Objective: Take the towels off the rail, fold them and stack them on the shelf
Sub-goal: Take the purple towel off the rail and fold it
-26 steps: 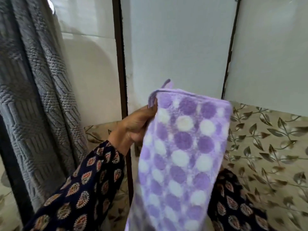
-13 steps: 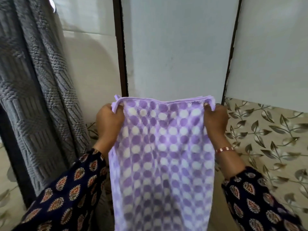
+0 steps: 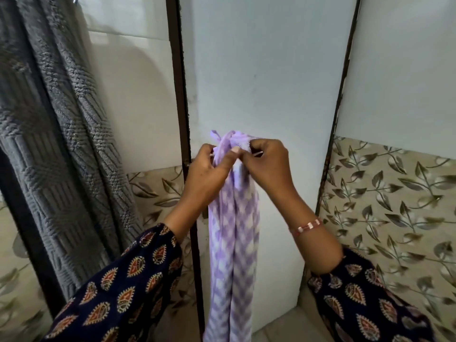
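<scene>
A purple and white dotted towel (image 3: 233, 243) hangs straight down in a narrow doubled strip at the centre of the view. My left hand (image 3: 207, 174) and my right hand (image 3: 267, 166) meet at its top edge, both pinching the towel's upper corners together. A grey textured towel (image 3: 49, 144) hangs in long folds at the left; the rail that holds it is out of view. No shelf is in view.
A white wall panel (image 3: 259, 70) with dark vertical frame strips (image 3: 179, 95) stands right behind the towel. Leaf-patterned tiles (image 3: 394, 206) cover the lower wall at the right and left.
My hands held the purple towel spread wide by its top corners; they have come together, folding the towel in half lengthwise so it hangs narrow.
</scene>
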`<state>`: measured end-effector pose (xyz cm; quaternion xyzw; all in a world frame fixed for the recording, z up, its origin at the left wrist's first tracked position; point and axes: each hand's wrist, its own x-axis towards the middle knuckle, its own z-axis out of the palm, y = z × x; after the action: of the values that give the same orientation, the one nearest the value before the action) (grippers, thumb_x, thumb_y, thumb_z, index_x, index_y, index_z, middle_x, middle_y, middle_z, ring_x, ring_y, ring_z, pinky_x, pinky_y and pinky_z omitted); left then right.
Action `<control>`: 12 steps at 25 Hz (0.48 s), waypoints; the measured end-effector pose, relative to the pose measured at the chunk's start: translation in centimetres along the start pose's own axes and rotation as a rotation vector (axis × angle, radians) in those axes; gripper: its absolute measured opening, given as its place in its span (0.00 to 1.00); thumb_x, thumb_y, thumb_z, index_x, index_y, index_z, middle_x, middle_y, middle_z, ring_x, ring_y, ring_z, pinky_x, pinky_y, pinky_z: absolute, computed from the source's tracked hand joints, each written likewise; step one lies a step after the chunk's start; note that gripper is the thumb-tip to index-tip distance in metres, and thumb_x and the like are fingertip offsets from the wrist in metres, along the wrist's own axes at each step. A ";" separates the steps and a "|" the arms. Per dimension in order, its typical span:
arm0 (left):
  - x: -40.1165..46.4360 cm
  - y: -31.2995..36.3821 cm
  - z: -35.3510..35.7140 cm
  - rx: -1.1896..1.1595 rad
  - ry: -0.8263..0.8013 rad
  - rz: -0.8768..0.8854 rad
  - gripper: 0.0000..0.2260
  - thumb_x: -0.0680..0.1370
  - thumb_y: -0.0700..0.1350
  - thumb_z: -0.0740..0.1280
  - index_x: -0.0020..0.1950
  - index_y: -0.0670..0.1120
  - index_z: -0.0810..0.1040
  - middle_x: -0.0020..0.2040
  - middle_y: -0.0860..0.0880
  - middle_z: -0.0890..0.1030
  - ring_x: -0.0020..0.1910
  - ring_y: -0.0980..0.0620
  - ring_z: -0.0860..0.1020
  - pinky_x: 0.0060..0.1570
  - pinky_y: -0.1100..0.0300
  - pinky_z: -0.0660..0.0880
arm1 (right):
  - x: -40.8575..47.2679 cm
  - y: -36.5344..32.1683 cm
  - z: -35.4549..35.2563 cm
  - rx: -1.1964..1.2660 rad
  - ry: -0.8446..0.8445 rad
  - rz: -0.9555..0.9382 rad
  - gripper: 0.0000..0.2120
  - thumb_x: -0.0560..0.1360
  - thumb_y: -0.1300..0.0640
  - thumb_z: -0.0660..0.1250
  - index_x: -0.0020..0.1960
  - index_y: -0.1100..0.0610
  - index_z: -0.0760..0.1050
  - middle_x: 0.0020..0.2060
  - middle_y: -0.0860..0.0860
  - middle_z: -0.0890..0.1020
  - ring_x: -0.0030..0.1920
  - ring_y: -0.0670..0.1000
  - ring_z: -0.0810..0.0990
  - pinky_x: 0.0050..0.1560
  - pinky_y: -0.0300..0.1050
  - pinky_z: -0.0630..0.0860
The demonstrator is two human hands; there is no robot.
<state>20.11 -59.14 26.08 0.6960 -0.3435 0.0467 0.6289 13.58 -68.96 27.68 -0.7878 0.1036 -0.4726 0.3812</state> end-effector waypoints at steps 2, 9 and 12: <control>-0.1 0.1 -0.3 -0.096 -0.089 -0.049 0.27 0.59 0.63 0.71 0.50 0.49 0.71 0.47 0.51 0.80 0.47 0.50 0.81 0.51 0.53 0.78 | 0.7 0.3 -0.6 0.081 -0.128 0.050 0.17 0.72 0.61 0.68 0.24 0.55 0.73 0.17 0.42 0.69 0.24 0.40 0.66 0.32 0.40 0.66; -0.3 -1.2 -0.9 -0.058 -0.022 -0.046 0.15 0.60 0.39 0.68 0.44 0.49 0.74 0.42 0.47 0.79 0.40 0.50 0.77 0.44 0.50 0.77 | 0.7 -0.3 -1.5 0.231 -0.391 -0.079 0.11 0.73 0.66 0.67 0.55 0.63 0.79 0.47 0.54 0.82 0.44 0.41 0.80 0.53 0.31 0.75; -0.5 -1.5 -0.8 -0.190 -0.053 -0.130 0.16 0.66 0.29 0.66 0.41 0.51 0.76 0.37 0.50 0.80 0.32 0.54 0.79 0.35 0.60 0.77 | 1.6 0.3 -1.6 -0.152 -0.224 -0.275 0.19 0.65 0.53 0.72 0.55 0.55 0.79 0.46 0.52 0.77 0.45 0.46 0.77 0.50 0.36 0.71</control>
<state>20.86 -58.28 24.75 0.6549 -0.3168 -0.0455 0.6846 13.15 -70.82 28.95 -0.8688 -0.0127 -0.4203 0.2614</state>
